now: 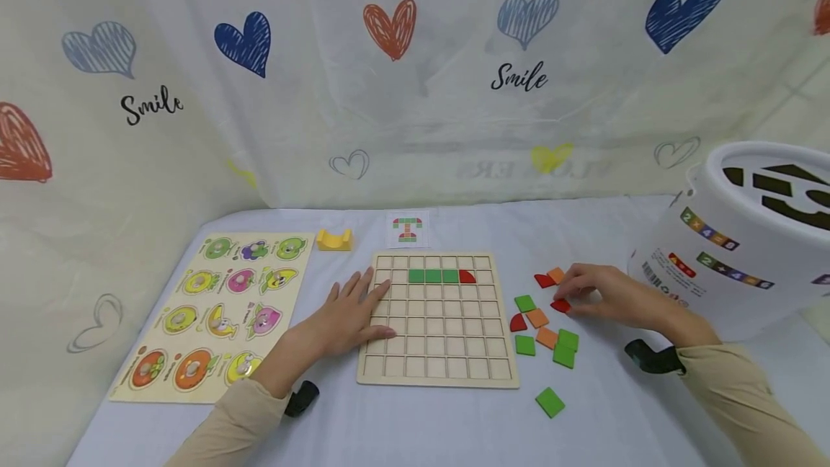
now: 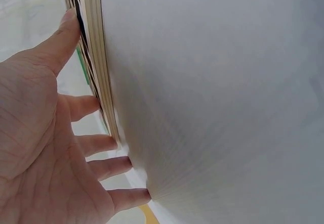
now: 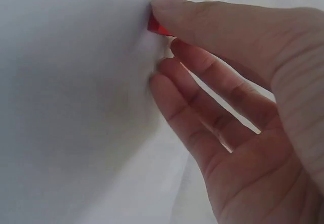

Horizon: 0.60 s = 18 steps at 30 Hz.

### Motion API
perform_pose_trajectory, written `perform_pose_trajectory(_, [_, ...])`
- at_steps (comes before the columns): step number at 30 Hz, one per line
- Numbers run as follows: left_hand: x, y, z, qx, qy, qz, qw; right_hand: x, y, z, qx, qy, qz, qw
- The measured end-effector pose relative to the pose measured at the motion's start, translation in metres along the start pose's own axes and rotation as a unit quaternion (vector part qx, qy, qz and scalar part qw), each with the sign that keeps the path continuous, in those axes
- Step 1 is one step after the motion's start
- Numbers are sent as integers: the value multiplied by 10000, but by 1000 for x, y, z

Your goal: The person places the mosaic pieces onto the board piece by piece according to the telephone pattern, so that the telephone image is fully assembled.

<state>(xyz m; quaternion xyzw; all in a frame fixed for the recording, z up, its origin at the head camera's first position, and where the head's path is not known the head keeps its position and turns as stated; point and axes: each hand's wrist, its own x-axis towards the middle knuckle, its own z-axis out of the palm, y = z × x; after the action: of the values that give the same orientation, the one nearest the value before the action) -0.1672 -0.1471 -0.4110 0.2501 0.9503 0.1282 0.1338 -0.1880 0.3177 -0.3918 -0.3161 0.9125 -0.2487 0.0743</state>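
A wooden grid board (image 1: 415,373) lies on the table, with three green square tiles (image 1: 434,276) and a red quarter-circle tile (image 1: 467,277) in one row near its far side. My left hand (image 1: 346,316) rests along the board's left edge, its fingers spread and straight. In the left wrist view the thumb (image 2: 63,39) touches the board's side (image 2: 98,57). Right of the board, my right hand (image 1: 606,296) pinches a red quarter-circle tile (image 1: 560,305) low over the cloth. The right wrist view shows the thumb on this red tile (image 3: 161,24); the index fingertip is partly hidden.
Loose green (image 1: 524,345), orange (image 1: 537,318) and red tiles (image 1: 518,323) lie right of the board. Behind it stands a pattern card (image 1: 421,238) beside a yellow stand (image 1: 334,241). A fruit puzzle board (image 1: 214,294) lies left; a white bucket (image 1: 661,229) stands right.
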Motion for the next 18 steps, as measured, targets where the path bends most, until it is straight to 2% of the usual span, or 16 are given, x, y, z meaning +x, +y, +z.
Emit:
perform_pose_trajectory(5, [-1,-1,-1,-14,18,31,10000,4,-2,3,-51,27,-120,9999])
perform_pose_trajectory(14, [1,0,1,-37,-49,21,10000,3,-2,3,238,-7,8,9997])
perform_pose_trajectory(18, [2,-1,1,17,-58,-28,10000,4,-3,4,184,41,-10,9998])
